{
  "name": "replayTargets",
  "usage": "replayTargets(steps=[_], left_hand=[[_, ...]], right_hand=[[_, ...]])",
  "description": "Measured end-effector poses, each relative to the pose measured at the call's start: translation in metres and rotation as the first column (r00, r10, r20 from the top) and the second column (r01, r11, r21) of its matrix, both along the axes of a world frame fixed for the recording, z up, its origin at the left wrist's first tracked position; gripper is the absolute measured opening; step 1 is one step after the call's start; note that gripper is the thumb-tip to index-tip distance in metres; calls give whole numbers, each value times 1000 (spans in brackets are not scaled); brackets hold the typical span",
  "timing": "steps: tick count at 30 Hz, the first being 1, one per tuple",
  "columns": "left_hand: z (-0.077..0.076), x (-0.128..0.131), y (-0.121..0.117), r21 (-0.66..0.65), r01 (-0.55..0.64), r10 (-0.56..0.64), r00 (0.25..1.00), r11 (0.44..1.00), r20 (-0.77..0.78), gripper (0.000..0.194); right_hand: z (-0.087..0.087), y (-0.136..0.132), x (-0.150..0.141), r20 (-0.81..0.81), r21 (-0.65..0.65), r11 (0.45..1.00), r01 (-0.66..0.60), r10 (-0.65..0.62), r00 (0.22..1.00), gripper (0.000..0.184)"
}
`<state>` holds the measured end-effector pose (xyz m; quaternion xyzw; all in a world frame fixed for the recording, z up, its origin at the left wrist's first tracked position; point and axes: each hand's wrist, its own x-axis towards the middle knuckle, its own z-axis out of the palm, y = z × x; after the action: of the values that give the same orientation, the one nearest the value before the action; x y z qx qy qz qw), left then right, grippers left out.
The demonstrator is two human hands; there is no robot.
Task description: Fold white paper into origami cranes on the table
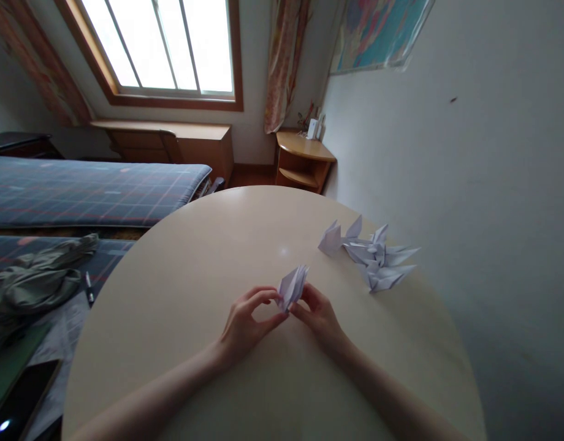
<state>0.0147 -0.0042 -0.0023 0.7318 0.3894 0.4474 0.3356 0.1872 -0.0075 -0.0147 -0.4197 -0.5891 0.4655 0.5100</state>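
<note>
A small folded white paper (292, 286), with several pointed layers standing up, is held just above the round table (208, 245). My left hand (247, 318) pinches its lower left side between thumb and fingers. On the other side, my right hand (319, 317) grips the lower right edge the same way. The two thumbs come close together at the paper's bottom. To the right lies a cluster of folded white paper cranes (376, 254), some overlapping, with pointed wings. Next to them stands one more folded paper piece (330, 237).
Left of the table are a bed with a plaid mattress (93, 190), crumpled grey-green clothing (38, 282), a pen (89, 288) and a dark phone (24, 398) with its light on. The white wall (503, 202) borders the right side. A corner shelf (304, 147) stands behind.
</note>
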Motion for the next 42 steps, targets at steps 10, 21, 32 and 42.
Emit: replayTargets(steps=[10,21,32,42], left_hand=[[-8,-2,5,-52,17,-13,997,999,74,18],[-8,-3,8,-255,63,-13,982,965,191,42],[-13,-1,7,-70,-121,127,987,990,96,8],[0,-2,3,-359,314,-173,911,879,373,22]], right_hand=[[1,3,1,-60,-27,995,99,-101,993,20],[5,-3,-5,-233,-148,988,35,-69,970,53],[8,-11,-7,-82,-97,992,-79,71,994,29],[11,-13,-1,265,149,967,-207,163,950,31]])
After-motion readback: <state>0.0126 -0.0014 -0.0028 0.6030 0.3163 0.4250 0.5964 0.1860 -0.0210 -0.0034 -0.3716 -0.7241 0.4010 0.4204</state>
